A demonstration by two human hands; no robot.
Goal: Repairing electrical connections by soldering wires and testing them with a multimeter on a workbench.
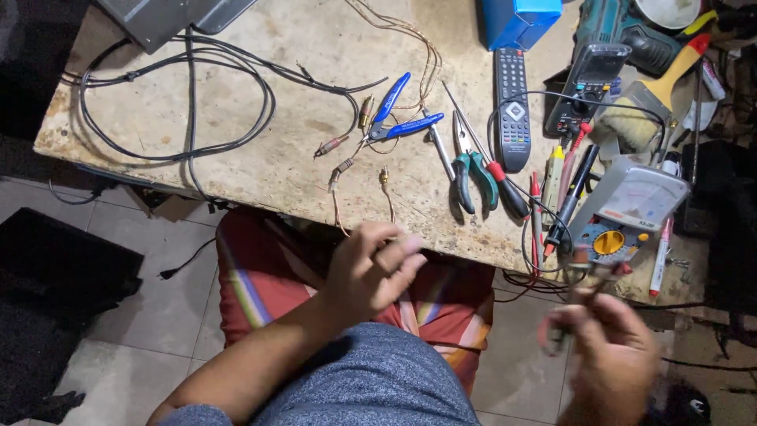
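Pliers (473, 172), remote (512, 106) and multimeter (631, 209) crowd the bench beyond both, perhaps empty, hands.

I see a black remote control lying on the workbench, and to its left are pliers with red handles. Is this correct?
Not quite. In the head view the remote control is black and lies on the workbench, but the pliers to its left have green handles, not red. The red handle there belongs to a screwdriver beside them.
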